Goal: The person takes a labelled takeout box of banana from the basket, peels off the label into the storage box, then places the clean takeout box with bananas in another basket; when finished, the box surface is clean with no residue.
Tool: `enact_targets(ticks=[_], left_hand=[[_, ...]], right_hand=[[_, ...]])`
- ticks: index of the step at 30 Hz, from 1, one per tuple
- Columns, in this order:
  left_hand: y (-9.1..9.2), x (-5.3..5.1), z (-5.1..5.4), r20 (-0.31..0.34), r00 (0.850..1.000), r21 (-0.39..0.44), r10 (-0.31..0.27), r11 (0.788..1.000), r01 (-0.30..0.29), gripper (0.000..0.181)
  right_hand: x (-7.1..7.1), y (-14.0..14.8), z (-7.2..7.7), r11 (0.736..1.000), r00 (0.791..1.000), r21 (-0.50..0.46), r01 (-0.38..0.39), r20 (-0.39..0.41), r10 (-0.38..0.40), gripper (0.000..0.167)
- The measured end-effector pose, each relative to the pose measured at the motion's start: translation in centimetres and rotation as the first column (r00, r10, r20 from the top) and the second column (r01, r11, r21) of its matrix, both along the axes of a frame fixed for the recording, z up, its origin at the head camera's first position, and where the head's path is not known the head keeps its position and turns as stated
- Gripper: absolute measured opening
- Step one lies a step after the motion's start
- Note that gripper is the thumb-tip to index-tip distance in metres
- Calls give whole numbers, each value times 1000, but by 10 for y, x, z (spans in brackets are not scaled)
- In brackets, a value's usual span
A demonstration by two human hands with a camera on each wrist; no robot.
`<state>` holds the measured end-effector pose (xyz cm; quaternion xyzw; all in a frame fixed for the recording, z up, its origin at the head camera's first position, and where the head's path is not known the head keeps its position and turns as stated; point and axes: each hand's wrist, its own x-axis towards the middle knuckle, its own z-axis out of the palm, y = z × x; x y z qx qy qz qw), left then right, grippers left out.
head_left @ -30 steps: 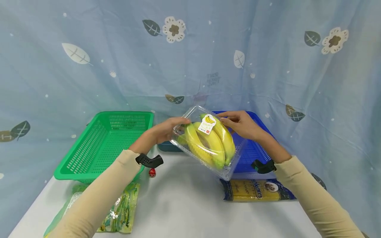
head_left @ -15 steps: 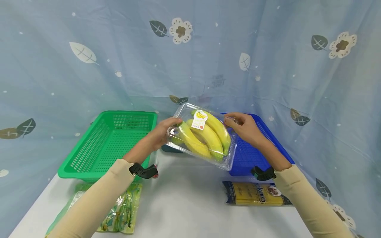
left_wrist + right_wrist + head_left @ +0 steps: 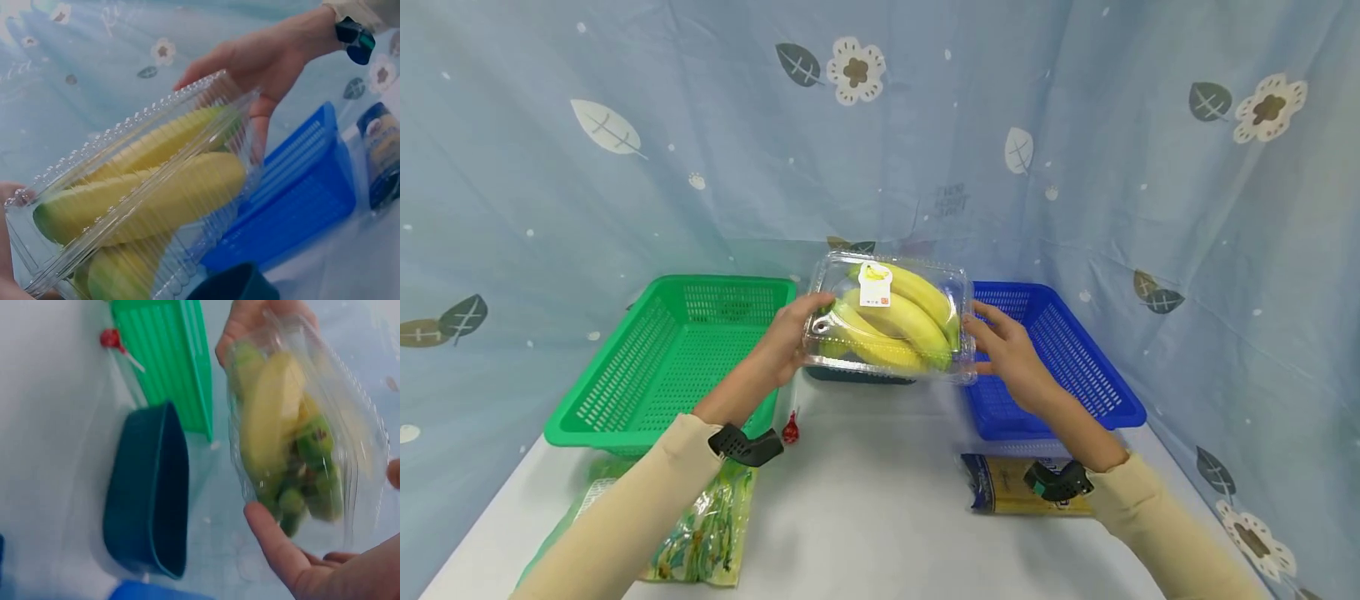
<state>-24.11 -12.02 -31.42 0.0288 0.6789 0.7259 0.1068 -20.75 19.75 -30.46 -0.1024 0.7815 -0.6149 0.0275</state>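
A clear plastic clamshell box of bananas [image 3: 898, 321] is held up in the middle of the head view, a white label on its lid. My left hand [image 3: 782, 337] grips its left end, thumb on the top edge. At the opposite end, my right hand [image 3: 1011, 358] holds the box between thumb and fingers. In the left wrist view, the bananas' yellow bodies press against the ribbed plastic. Their green stem ends [image 3: 315, 440] face the right wrist camera. Beneath the box, a dark teal bin [image 3: 134, 494] stands mostly hidden from the head view.
A green basket [image 3: 598, 437] stands at left, a blue basket [image 3: 1052, 429] at right. In front of them lie a green printed bag [image 3: 707, 525] and a yellow-and-blue pasta packet [image 3: 1011, 487]. A red lollipop [image 3: 790, 429] lies by the green basket on the white table [image 3: 865, 517].
The box has moved left and turned from a slant to nearly level. Both hands moved with it, and the right hand has shifted from its upper edge to its right end.
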Motion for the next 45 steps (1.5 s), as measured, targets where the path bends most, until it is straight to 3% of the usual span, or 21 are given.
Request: enact_targets(ticks=[5, 11, 19, 24, 27, 31, 38, 45], left_hand=[[1, 11, 0, -5, 1000, -51, 8, 999, -8, 83], [5, 22, -2, -106, 994, -128, -5, 992, -8, 59], [2, 41, -7, -157, 988, -217, -1, 976, -34, 44], [-2, 55, -11, -183, 983, -269, -4, 962, -47, 47], [-4, 64, -14, -204, 979, -310, -6, 949, -59, 61], [-5, 76, -22, -198, 980, -337, -11, 940, -57, 65], [-6, 93, -39, -182, 983, -355, -20, 934, -47, 38], [-9, 106, -57, -171, 985, -354, -16, 934, -47, 41]], right_hand=[[6, -7, -8, 998, 998, -21, 60, 38, -59, 72], [12, -8, -14, 994, 993, 0, 107, 56, -107, 67], [24, -10, -20, 986, 988, 56, 155, -33, -153, 47], [34, -13, -26, 983, 985, 78, 167, -66, -162, 44], [40, -14, -30, 985, 985, 60, 164, -67, -160, 42], [51, -15, -36, 981, 981, 67, 179, -85, -173, 41], [67, -18, -54, 978, 979, 73, 193, -88, -187, 37], [75, -18, -71, 977, 980, 83, 195, -67, -190, 32]])
